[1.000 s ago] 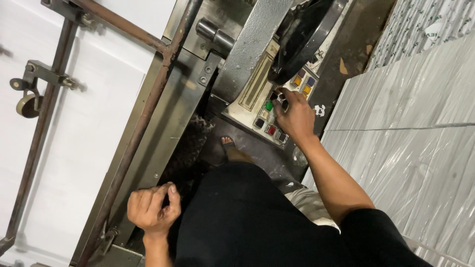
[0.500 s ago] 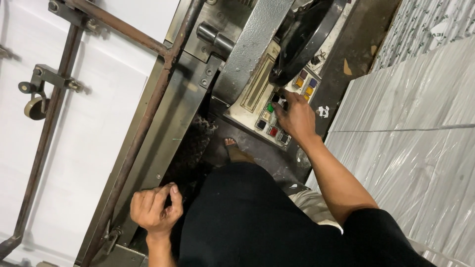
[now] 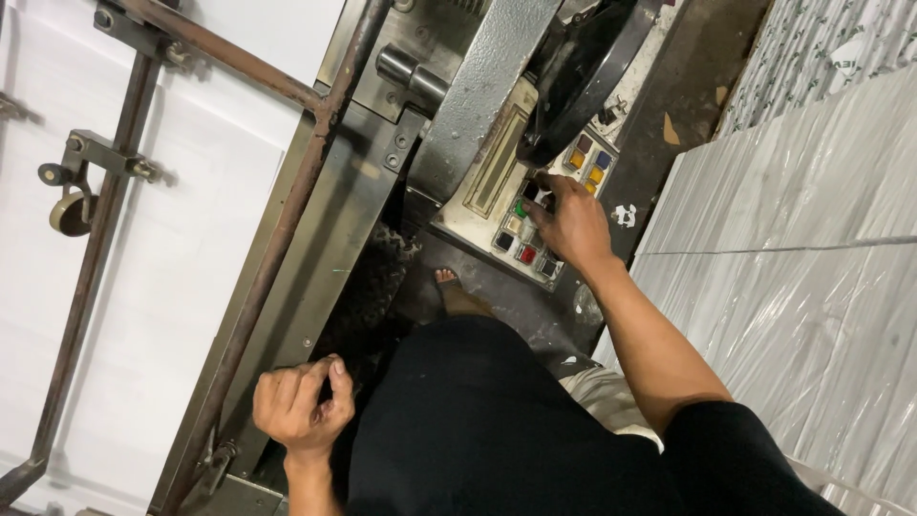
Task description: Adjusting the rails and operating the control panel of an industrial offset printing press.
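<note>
Button panel (image 3: 521, 215) under right hand (image 3: 573, 222), fingertips on btns.

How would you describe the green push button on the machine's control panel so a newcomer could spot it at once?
Start at the tilted grey metal machine column at top centre; below it sits a beige control panel with square buttons. The right hand rests on this panel. The small green push button lies by its fingertips, the only green one among red, black, yellow and blue neighbours.
</note>
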